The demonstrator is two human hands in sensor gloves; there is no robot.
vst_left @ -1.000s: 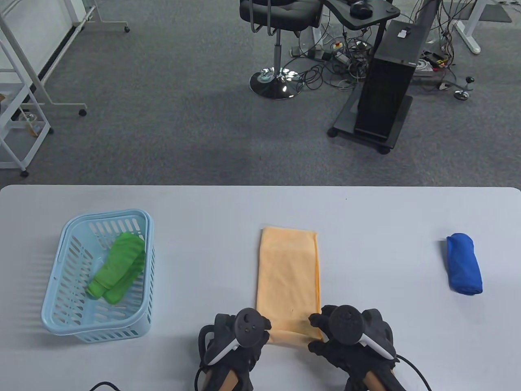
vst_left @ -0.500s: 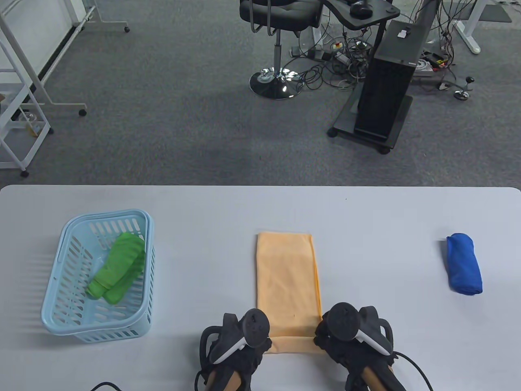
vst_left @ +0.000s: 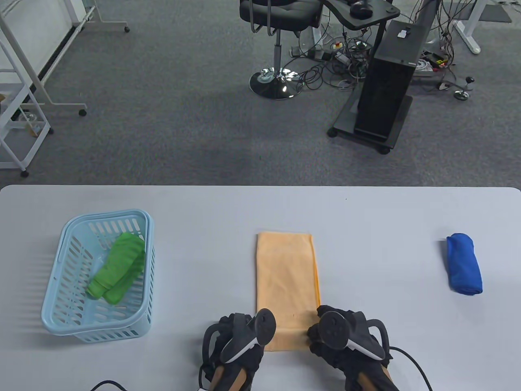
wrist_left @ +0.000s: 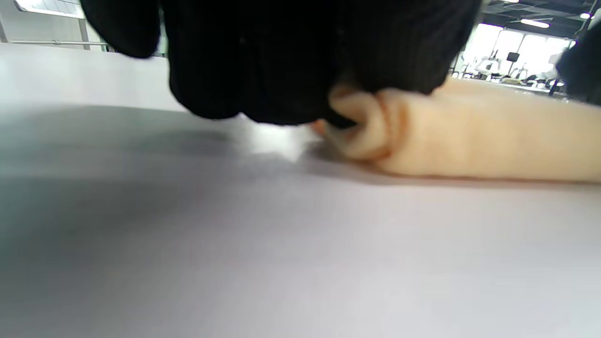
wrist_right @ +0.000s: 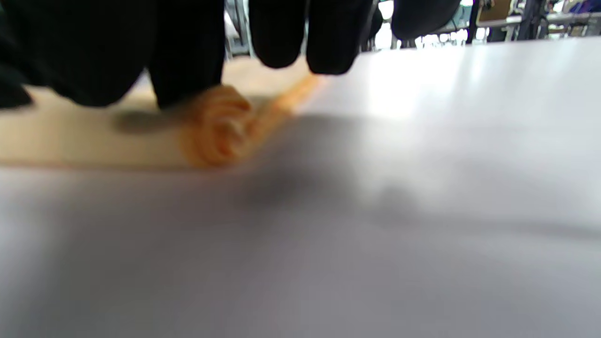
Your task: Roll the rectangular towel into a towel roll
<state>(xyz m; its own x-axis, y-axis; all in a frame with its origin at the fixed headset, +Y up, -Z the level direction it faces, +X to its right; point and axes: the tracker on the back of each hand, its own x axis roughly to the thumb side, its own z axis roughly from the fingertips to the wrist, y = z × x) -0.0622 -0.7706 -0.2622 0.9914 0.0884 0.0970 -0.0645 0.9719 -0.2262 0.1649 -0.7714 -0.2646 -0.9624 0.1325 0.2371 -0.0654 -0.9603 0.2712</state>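
Observation:
A folded orange towel lies lengthwise on the grey table, its near end curled into a small roll. My left hand presses on the roll's left end and my right hand on its right end. The left wrist view shows gloved fingers curled over the spiral end of the roll. The right wrist view shows fingers on the roll's other spiral end.
A light blue basket at the left holds a rolled green towel. A rolled blue towel lies at the right. An office chair and a black stand are on the carpet beyond the table.
Both hands have moved forward over the towel's near end, and the rolled part has grown thicker and moved away from me. The towel's far end shifted slightly left and squared up.

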